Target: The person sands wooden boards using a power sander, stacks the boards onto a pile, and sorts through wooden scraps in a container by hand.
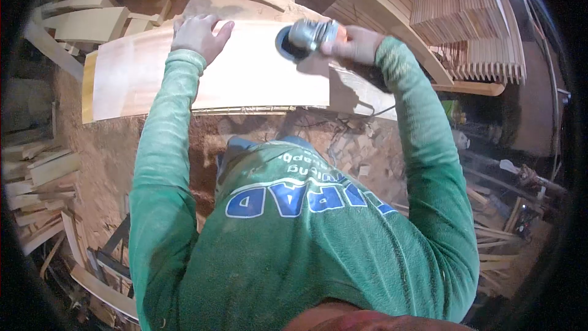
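On top of the pale board (251,76), close to its right end and its far edge, you have a round power tool (311,34) with a spinning-type disc. The board lies flat in front of your belly, on the tabletop (367,97), which pokes out past the board's right end. Your right grip (360,46) is wrapped around the tool's back part, just past that same end. Your left grip (197,34) rests at the board's far edge, toward its left end, with the thumb spread out. I can't tell if those fingers hook over the edge or just press down.

It looks like you are at the rubbing step, making the board's face smooth. The tool leans a little, and it is blurry, so I can't tell if the disc touches the wood.

I think the next move calls for a firm right grip, the disc laid nearly flat, and slow, even sweeps along the board. Your left grip should hold the board steady, well apart from the disc. Watch the dark cord (384,112) near the board's right end, on your side, so it doesn't snag. Past the far right of the board sits a big wood stack (456,6); don't bump it.
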`<state>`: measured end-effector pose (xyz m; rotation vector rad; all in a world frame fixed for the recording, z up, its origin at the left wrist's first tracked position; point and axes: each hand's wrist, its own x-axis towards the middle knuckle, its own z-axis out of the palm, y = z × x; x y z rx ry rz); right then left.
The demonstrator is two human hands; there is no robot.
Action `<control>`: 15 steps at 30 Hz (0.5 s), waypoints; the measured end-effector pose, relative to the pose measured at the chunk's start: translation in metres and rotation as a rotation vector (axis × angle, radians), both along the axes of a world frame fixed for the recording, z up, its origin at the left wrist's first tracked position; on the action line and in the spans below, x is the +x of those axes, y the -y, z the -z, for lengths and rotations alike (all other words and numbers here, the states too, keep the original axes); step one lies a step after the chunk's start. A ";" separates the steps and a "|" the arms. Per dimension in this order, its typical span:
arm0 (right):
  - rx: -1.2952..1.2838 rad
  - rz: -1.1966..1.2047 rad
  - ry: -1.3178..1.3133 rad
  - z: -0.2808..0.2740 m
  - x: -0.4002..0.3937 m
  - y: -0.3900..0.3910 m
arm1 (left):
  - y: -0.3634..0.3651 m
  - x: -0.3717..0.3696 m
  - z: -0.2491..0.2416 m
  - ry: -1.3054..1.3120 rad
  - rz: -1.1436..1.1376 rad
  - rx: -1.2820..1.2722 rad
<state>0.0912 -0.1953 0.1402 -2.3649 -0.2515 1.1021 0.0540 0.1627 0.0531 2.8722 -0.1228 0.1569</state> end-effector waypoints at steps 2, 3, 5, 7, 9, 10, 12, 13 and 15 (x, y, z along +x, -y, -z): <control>-0.003 0.061 -0.003 -0.014 0.014 -0.002 | 0.005 -0.002 -0.017 -0.107 -0.013 -0.027; -0.085 0.074 -0.076 -0.011 0.023 0.001 | 0.007 -0.003 -0.024 -0.161 -0.018 -0.039; 0.045 0.050 -0.041 -0.007 0.008 0.015 | 0.007 -0.002 -0.023 -0.156 -0.022 -0.014; 0.176 0.028 -0.038 -0.023 -0.025 0.015 | 0.008 -0.003 -0.020 -0.130 -0.020 -0.006; 0.050 -0.168 -0.013 -0.025 -0.036 0.019 | 0.010 -0.004 -0.020 -0.127 -0.021 0.008; 0.050 -0.204 0.014 -0.026 -0.042 0.018 | 0.010 -0.004 -0.021 -0.129 -0.021 0.017; -0.093 -0.145 -0.064 -0.042 -0.034 0.002 | 0.010 -0.004 -0.021 -0.122 -0.020 0.011; 0.092 -0.014 -0.043 -0.030 -0.030 0.004 | 0.009 -0.004 -0.021 -0.105 -0.017 0.009; 0.116 0.086 -0.015 -0.015 -0.008 0.011 | 0.006 -0.003 -0.016 -0.102 -0.012 0.004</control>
